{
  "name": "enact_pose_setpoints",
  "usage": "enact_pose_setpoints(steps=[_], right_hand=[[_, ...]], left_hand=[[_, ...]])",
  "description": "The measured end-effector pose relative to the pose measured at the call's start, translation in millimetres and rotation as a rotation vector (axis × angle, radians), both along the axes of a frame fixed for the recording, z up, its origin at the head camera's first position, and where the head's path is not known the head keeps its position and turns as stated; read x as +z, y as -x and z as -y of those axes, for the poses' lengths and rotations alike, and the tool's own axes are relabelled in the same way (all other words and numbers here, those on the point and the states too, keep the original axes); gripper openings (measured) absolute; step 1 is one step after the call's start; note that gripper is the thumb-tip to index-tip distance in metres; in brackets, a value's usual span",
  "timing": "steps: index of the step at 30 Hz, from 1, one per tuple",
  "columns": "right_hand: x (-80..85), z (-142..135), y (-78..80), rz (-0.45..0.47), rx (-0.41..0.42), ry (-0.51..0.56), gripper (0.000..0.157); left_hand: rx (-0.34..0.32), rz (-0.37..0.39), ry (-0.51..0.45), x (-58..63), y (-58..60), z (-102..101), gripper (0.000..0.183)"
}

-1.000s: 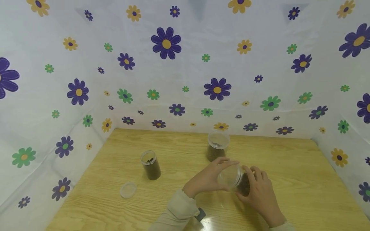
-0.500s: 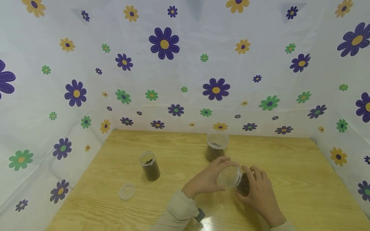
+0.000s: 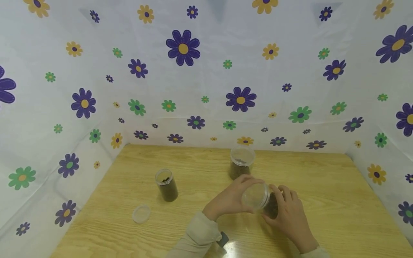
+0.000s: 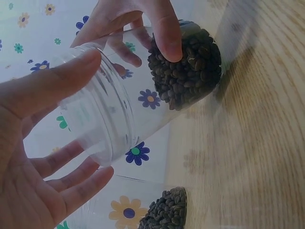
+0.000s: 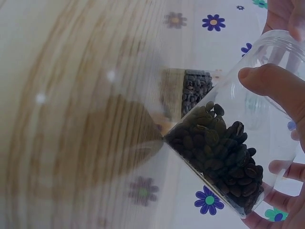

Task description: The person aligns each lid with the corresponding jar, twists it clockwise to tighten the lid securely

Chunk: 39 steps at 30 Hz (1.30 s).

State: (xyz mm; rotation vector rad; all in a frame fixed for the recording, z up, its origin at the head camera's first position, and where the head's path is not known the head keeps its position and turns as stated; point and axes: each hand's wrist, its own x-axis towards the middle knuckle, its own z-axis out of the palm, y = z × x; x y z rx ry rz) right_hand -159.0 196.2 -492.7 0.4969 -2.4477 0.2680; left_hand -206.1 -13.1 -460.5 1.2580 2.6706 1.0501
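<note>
A clear jar (image 3: 272, 207) partly filled with dark coffee beans is tilted above the table, its mouth end toward the left. My right hand (image 3: 290, 218) grips the jar's body, thumb and fingers on either side. Around the clear lid (image 4: 88, 114) at the mouth end curl the thumb and fingers of my left hand (image 3: 227, 200). In the right wrist view the beans (image 5: 219, 157) lie slumped against the lower side, and the jar's bottom edge meets the tabletop. Whether the lid is fully seated cannot be told.
Behind my hands stands another clear jar (image 3: 241, 168) of beans. To the left is a narrower jar (image 3: 167, 188) with dark contents and an uncovered mouth; a clear round lid (image 3: 141, 214) lies near it. Flower-printed cloth (image 3: 206, 79) walls the wooden table (image 3: 106, 229) at back and sides.
The view has shifted slightly. Both hands keep their grip on the tilted jar and lid, with hardly any movement.
</note>
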Motion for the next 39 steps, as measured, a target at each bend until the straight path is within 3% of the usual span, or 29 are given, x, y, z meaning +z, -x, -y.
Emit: enact_pose_setpoints(steps=[10, 18, 25, 39], right_hand=[[1.1, 0.1, -1.4, 0.024, 0.001, 0.007, 0.097], [0.1, -0.2, 0.1, 0.014, 0.004, 0.003, 0.097], [0.2, 0.0, 0.4, 0.014, 0.004, 0.012, 0.097], [0.8, 0.0, 0.0, 0.004, 0.010, 0.008, 0.097]], left_hand=[[0.021, 0.016, 0.022, 0.4, -0.5, -0.3, 0.093], [-0.006, 0.015, 0.041, 5.1, -0.3, 1.3, 0.103], [-0.034, 0.012, 0.056, 9.8, 0.5, 2.6, 0.093], [-0.009, 0.033, 0.027, 7.3, 1.9, 2.5, 0.087]])
